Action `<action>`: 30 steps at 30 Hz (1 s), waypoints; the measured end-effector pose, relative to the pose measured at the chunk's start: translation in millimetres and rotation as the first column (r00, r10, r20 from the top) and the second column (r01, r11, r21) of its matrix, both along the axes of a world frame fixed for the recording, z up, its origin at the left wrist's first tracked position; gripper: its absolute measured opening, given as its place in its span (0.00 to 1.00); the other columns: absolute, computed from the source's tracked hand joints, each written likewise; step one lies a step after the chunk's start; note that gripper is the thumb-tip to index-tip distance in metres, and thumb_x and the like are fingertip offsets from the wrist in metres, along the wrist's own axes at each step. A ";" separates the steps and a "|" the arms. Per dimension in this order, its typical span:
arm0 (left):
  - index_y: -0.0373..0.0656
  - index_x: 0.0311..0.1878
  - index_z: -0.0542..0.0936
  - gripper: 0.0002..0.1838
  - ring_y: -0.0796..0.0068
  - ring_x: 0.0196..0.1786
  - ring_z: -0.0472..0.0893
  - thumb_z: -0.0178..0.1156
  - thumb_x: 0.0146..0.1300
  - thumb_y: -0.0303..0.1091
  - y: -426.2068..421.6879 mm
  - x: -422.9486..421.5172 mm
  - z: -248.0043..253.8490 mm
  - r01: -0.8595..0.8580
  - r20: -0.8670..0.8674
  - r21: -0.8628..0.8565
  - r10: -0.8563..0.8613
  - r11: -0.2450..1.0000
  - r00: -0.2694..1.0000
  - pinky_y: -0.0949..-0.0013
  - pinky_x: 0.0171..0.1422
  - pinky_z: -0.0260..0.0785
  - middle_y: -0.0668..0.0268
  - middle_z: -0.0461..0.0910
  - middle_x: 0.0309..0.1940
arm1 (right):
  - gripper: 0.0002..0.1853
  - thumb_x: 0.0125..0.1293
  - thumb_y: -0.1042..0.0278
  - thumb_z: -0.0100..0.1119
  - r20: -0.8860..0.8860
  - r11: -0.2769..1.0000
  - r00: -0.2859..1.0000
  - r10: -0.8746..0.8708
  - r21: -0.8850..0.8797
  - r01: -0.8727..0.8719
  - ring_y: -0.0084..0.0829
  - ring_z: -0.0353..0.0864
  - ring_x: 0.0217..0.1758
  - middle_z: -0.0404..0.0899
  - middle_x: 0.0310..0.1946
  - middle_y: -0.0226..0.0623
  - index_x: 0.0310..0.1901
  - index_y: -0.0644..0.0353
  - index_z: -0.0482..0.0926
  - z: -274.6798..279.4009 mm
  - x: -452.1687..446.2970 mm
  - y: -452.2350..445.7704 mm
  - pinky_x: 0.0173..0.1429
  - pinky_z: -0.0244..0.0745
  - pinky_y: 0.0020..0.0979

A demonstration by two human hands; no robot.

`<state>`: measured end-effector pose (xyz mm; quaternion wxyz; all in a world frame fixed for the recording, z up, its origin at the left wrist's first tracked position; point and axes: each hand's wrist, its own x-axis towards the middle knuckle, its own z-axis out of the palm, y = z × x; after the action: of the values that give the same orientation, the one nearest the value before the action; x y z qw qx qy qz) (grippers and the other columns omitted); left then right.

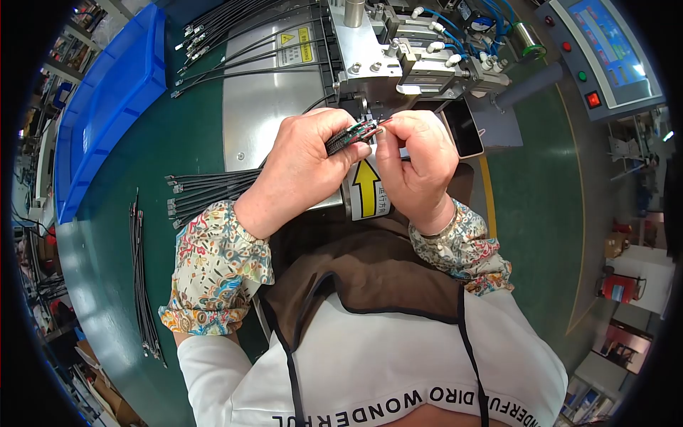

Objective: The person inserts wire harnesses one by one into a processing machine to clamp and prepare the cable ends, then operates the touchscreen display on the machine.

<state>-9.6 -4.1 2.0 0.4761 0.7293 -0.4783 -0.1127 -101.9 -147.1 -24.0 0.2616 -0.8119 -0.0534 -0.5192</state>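
My left hand is closed round a bundle of black cables, just in front of the machine. Thin coloured wires, red and green among them, stick out of the bundle's tip. At that tip my right hand pinches a fine reddish wire between thumb and forefinger. The cables' other ends, with metal connectors, reach out to the left past my left wrist. Under both hands is a white label with a yellow arrow.
A metal machine with blue air hoses stands ahead, and a control panel with screen and buttons at right. More black cables hang from the machine's left side. A loose cable bundle lies on the green table, near a blue bin.
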 end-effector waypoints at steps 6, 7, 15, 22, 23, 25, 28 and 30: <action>0.43 0.41 0.81 0.17 0.60 0.33 0.80 0.67 0.44 0.21 -1.5 -3.2 -8.3 -0.080 0.489 0.090 0.026 0.993 0.872 0.61 0.35 0.73 0.64 0.78 0.31 | 0.03 0.64 0.77 0.59 -0.340 0.654 0.856 0.388 0.756 0.004 0.10 0.67 0.26 0.73 0.24 0.23 0.33 0.64 0.78 -22.8 -12.8 -16.9 0.29 0.64 0.18; 0.44 0.41 0.81 0.17 0.62 0.33 0.81 0.66 0.44 0.21 -2.1 -2.5 -11.4 -0.080 0.540 0.105 0.011 0.991 0.842 0.62 0.35 0.74 0.65 0.77 0.31 | 0.03 0.65 0.76 0.59 -0.327 0.640 0.857 0.398 0.768 -0.004 0.10 0.67 0.26 0.73 0.24 0.22 0.33 0.64 0.78 -29.3 -10.0 -22.1 0.29 0.63 0.17; 0.47 0.40 0.83 0.11 0.66 0.31 0.80 0.63 0.51 0.26 -9.2 4.2 -14.3 -0.150 0.688 0.193 -0.025 0.970 0.725 0.63 0.32 0.74 0.67 0.73 0.29 | 0.02 0.65 0.76 0.59 -0.383 0.733 0.863 0.329 0.680 0.023 0.10 0.69 0.26 0.75 0.24 0.22 0.33 0.64 0.79 -37.9 -2.2 -25.6 0.30 0.66 0.18; 0.46 0.38 0.83 0.09 0.66 0.31 0.80 0.63 0.52 0.28 -11.4 7.5 -15.3 -0.135 0.692 0.179 -0.028 0.975 0.721 0.63 0.31 0.73 0.66 0.73 0.29 | 0.04 0.65 0.76 0.58 -0.418 0.716 0.843 0.339 0.695 0.056 0.11 0.68 0.25 0.74 0.22 0.22 0.32 0.64 0.77 -39.8 -0.7 -27.2 0.29 0.66 0.19; 0.46 0.38 0.83 0.09 0.66 0.31 0.80 0.63 0.52 0.28 -12.2 7.3 -15.5 -0.132 0.692 0.179 -0.029 0.975 0.722 0.63 0.31 0.73 0.66 0.73 0.28 | 0.04 0.65 0.76 0.58 -0.417 0.709 0.841 0.345 0.703 0.057 0.11 0.68 0.25 0.74 0.22 0.22 0.32 0.64 0.77 -41.6 -0.5 -28.2 0.29 0.66 0.19; 0.46 0.37 0.83 0.08 0.67 0.31 0.80 0.62 0.52 0.28 -13.2 7.5 -15.3 -0.125 0.694 0.180 -0.036 0.976 0.719 0.63 0.31 0.73 0.66 0.72 0.28 | 0.04 0.65 0.76 0.58 -0.418 0.681 0.831 0.368 0.729 0.065 0.11 0.68 0.25 0.73 0.22 0.22 0.32 0.64 0.77 -44.7 0.4 -29.2 0.29 0.65 0.19; 0.46 0.36 0.82 0.07 0.67 0.32 0.80 0.61 0.53 0.28 -15.9 7.1 -14.0 -0.111 0.703 0.184 -0.052 0.977 0.709 0.64 0.32 0.73 0.66 0.72 0.28 | 0.04 0.66 0.75 0.57 -0.418 0.643 0.814 0.403 0.762 0.073 0.11 0.68 0.26 0.74 0.23 0.22 0.33 0.64 0.77 -47.6 0.3 -31.1 0.29 0.65 0.19; 0.45 0.35 0.82 0.06 0.68 0.32 0.79 0.61 0.53 0.29 -17.4 7.3 -12.6 -0.107 0.710 0.196 -0.065 0.975 0.701 0.64 0.32 0.72 0.66 0.71 0.28 | 0.04 0.66 0.75 0.57 -0.409 0.644 0.813 0.415 0.763 0.055 0.11 0.68 0.27 0.74 0.24 0.23 0.33 0.65 0.76 -47.5 0.6 -31.8 0.30 0.66 0.19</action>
<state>-2.4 -21.6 -10.6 0.1706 0.7699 -0.6009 0.1308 -101.2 -178.9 -71.5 0.6264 -0.7349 0.1567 -0.2073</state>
